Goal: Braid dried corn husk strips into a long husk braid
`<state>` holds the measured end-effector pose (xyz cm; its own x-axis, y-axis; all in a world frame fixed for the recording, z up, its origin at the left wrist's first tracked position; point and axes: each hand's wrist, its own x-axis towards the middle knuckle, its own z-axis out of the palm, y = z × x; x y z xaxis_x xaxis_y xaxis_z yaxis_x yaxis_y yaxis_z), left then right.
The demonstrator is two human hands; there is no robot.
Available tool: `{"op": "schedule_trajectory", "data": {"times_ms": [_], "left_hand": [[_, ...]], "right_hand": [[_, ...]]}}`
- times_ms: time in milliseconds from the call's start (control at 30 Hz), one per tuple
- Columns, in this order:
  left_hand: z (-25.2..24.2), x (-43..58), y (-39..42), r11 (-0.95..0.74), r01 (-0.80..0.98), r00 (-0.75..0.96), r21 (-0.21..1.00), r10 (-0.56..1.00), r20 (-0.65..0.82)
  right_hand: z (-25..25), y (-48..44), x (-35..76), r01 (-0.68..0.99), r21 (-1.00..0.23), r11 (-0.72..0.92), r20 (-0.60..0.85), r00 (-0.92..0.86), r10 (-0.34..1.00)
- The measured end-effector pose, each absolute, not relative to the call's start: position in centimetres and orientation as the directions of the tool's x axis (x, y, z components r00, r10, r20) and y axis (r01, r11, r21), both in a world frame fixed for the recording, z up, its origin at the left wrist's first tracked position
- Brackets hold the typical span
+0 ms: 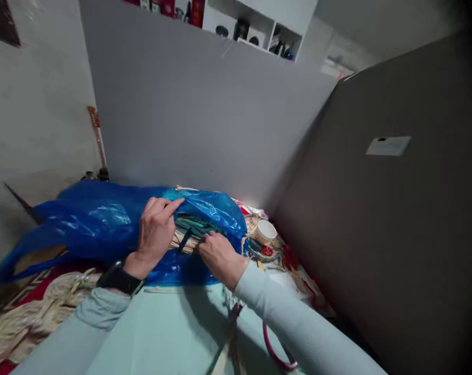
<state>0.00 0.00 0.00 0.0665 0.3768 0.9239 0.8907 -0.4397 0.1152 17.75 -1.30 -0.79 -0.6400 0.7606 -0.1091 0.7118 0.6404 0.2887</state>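
Note:
A large blue plastic bag (103,219) lies on its side, its opening pulled apart. My left hand (156,226), with a dark watch (120,278) at the wrist, is closed on the upper edge of that opening, index finger stretched along the plastic. Inside show thin strips (183,240), some pale like straw, others green-blue. Right at those strips is my right hand (218,255), its fingers curled together on them; the fingertips are hidden. A narrow dark strip (186,239) sticks up between the two hands.
Right of the bag stands a white cup (265,232) beside a round woven piece (277,250) and a small red item (266,251). A dark red ring handle (275,349) lies below my right forearm. Pale woven pieces (60,297) lie at left. Grey panels (208,114) rise behind.

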Motion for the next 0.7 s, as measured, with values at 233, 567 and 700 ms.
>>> {"op": "schedule_trajectory", "data": {"times_ms": [233, 567, 700], "left_hand": [[-0.4, 0.3, 0.2, -0.453, 0.887, 0.105, 0.09, 0.387, 0.916], [0.6, 0.4, -0.7, -0.469, 0.878, 0.073, 0.096, 0.33, 0.941], [-0.7, 0.5, 0.0, -0.484, 0.871, 0.138, 0.086, 0.409, 0.902]], "right_hand": [[1.0, 0.5, 18.4, 0.748, 0.253, 0.614, -0.075, -0.618, 0.783], [3.1, 2.2, 17.2, 0.832, 0.194, 0.519, 0.046, -0.536, 0.843], [3.4, 3.5, 17.6, 0.853, 0.181, 0.49, 0.045, -0.504, 0.862]]}}
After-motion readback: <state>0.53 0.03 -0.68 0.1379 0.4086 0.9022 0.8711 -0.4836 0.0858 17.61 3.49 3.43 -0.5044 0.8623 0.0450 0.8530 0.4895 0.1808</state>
